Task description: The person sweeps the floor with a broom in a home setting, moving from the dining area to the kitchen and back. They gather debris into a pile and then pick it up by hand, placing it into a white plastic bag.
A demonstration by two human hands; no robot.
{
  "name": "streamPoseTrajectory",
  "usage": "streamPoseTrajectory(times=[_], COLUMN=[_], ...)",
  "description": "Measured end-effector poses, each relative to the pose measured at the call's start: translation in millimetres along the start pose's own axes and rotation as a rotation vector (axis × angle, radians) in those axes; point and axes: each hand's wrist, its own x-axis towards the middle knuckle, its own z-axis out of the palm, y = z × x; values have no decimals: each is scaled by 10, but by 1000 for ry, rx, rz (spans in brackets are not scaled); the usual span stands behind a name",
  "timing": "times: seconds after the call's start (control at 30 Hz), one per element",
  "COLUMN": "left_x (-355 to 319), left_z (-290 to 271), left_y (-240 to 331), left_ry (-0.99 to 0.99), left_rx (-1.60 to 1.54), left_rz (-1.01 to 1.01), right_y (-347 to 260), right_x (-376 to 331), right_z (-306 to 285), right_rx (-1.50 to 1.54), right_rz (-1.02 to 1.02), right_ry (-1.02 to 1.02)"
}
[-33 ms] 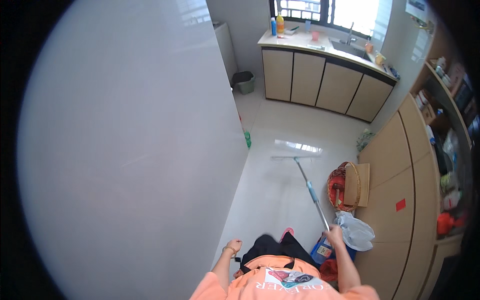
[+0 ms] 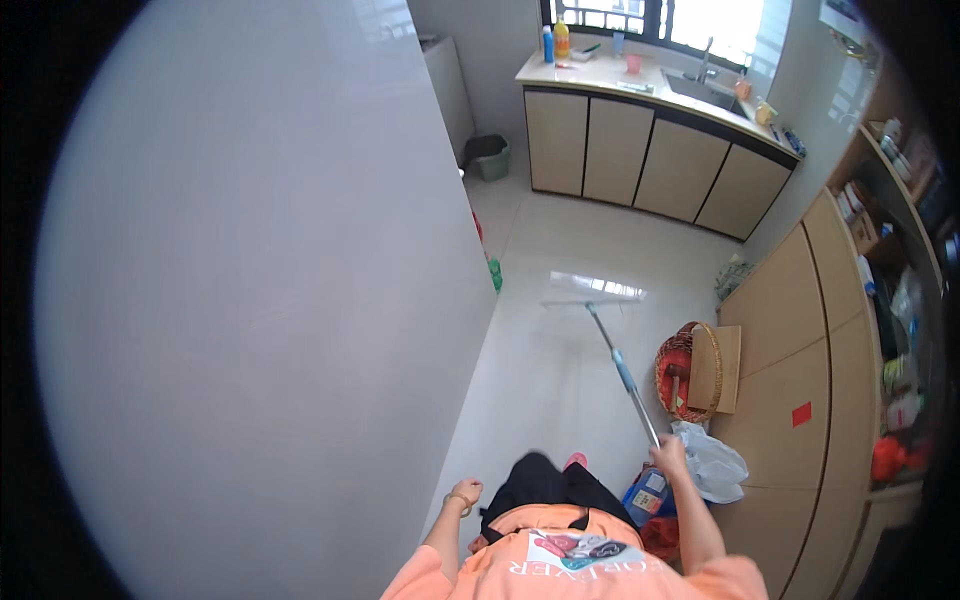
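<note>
Head view: my right hand (image 2: 670, 456) grasps the upper part of the long-handled floor tool with a silver metal pole and pale-blue sleeve (image 2: 622, 370); my left hand (image 2: 467, 491) is curled into a loose fist at my side, nothing visible in it. The tool slants forward and slightly left from my grip, its head out on the glossy pale tiled floor (image 2: 560, 400), near the streak of reflected window light. Judgement on method: one hand probably suffices for light strokes, but bringing the left onto the pole should steer better and even the pressure. The head ought to lie flat along its full width, strokes overlapping, with care on the right, where the round reddish-brown woven basket (image 2: 664, 360) and the crumpled white plastic bag (image 2: 712, 465) could catch it. Appearance of tool: slim, straight pole, thinner below the sleeve; head wide, thin and pale, set crosswise, its edges faint against the tile. Whether it is wet, or what material it is, I cannot tell.
</note>
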Motion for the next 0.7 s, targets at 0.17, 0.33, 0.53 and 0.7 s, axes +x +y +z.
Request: streamPoseTrajectory(times=[0.17,0.33,0.53,0.7], left_x=[220,956,1893,2044], left_z=[-104,-618,-1252,-1491], left_y=[146,474,2228,2854], left_ry=[-58,-356,127,141], left_rx=[-325,-202,-754,-722], left_rz=[-402,-628,-475,-474], right_y=[-881,-2021,-2807,-3722], right_x=[1993,3569,5553,6770], right_z=[-165,384,678,971], right_rx=[-87,-13,-216,-265], right_rz=[-68,-76,-297,-271], right_ry=[-57,-133,-154,-226])
